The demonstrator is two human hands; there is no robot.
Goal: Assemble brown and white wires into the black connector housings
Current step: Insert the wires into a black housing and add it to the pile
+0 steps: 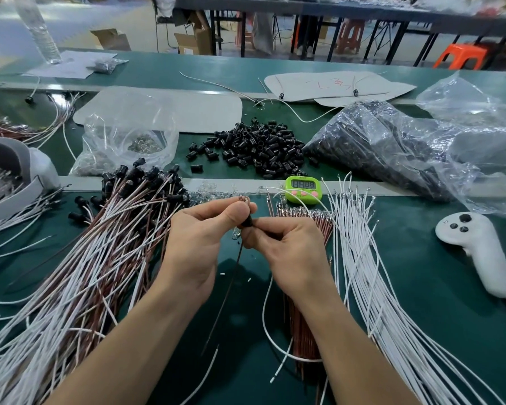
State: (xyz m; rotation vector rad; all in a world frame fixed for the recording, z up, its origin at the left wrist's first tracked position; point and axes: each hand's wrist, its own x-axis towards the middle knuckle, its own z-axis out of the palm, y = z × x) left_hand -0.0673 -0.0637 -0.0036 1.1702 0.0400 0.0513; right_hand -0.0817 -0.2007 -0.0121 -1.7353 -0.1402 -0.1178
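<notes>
Taking the green timer as datum, I log the following.

1. Left hand: below and left of the timer. Thumb and fingers are curled and pinch the upper end of one black connector housing. Small metal tips show just above the fingertips.
2. Right hand: directly below the timer. Its fingers are curled and pinch the lower end of the same housing. The two hands touch at the housing.
3. Brown wire: hangs from the housing between the wrists.
4. White wire: arcs past the timer and loops down beside the right wrist.
5. Loose housings: heaped above and left of the timer.
6. Finished assemblies: fanned out far left of the timer.
7. White wire stock: below and right of the timer.
8. Brown wire stock: under the right forearm.
9. White controller: far right of the timer.
</notes>
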